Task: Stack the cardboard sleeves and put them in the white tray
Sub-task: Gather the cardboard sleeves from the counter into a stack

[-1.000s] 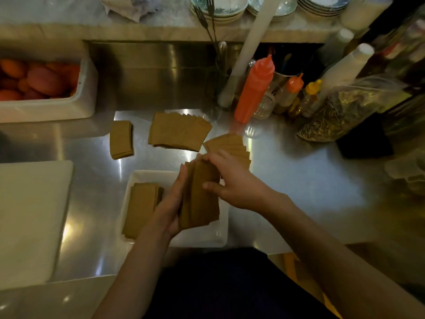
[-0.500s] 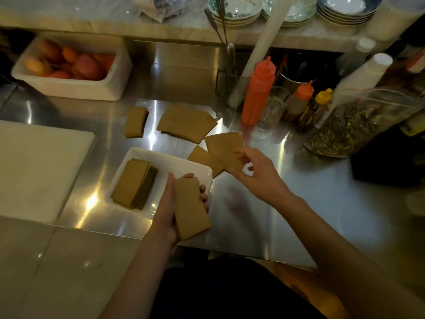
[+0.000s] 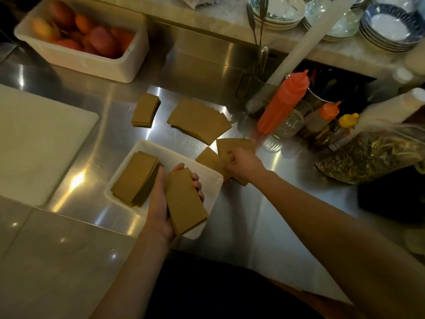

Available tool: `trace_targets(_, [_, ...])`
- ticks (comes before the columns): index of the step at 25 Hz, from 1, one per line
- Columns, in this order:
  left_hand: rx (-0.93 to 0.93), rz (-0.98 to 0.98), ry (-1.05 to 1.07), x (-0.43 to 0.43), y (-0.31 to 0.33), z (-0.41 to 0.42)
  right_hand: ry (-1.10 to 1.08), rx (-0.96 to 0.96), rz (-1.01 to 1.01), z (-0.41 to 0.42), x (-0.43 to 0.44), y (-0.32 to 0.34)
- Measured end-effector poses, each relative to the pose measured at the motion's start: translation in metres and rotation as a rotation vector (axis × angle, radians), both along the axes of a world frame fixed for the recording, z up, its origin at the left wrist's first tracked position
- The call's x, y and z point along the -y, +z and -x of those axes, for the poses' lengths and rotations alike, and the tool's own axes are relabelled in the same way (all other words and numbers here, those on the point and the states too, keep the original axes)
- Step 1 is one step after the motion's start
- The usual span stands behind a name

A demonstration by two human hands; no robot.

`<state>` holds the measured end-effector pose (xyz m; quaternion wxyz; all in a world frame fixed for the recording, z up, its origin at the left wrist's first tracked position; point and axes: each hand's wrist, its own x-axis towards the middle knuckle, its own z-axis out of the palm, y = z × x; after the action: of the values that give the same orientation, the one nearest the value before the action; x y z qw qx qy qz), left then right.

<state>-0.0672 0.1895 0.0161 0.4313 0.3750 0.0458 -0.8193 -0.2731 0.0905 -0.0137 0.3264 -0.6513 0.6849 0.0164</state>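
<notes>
A white tray [image 3: 207, 180] sits on the steel counter with one stack of brown cardboard sleeves [image 3: 135, 178] lying in its left half. My left hand [image 3: 161, 203] grips a second stack of sleeves [image 3: 185, 201] above the tray's right half. My right hand [image 3: 241, 163] pinches loose sleeves [image 3: 236, 146] from a small pile just right of the tray. Farther back lie a fanned pile of sleeves [image 3: 199, 120] and a small neat stack [image 3: 146, 110].
A white cutting board [image 3: 39, 150] lies at the left. A white tub of fruit [image 3: 85, 40] stands at the back left. Orange squeeze bottles [image 3: 282, 102], jars and a bag of dried goods [image 3: 372, 157] crowd the back right. Bowls sit on the shelf behind.
My right hand left the held stack, reached to the loose sleeves right of the tray and closed on them. My left hand kept its stack over the tray.
</notes>
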Motion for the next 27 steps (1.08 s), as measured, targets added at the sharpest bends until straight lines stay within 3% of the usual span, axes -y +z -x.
trace_targets(7, [-0.008, 0.051, -0.052, 0.016, -0.004, -0.002, -0.064, -0.107, -0.057, -0.025, 0.007, -0.028])
trace_targets(13, [0.000, 0.068, 0.020, 0.035, -0.009, 0.000, -0.273, 0.219, -0.080, -0.017, 0.005, -0.020])
trace_targets(16, [0.026, 0.047, 0.046, 0.042, -0.011, 0.002, -0.330, 0.312, 0.148, -0.006, -0.005, 0.014])
trace_targets(21, [0.137, 0.058, 0.017, 0.048, -0.007, 0.013, -0.146, 0.265, 0.532, -0.009, -0.036, 0.078])
trace_targets(24, [0.202, 0.138, -0.027, 0.046, -0.005, 0.023, 0.019, 0.161, 0.454, -0.027, -0.055, 0.079])
trace_targets(27, [0.138, 0.213, -0.076, 0.042, -0.010, 0.026, 0.021, 0.215, 0.324, -0.043, -0.069, 0.073])
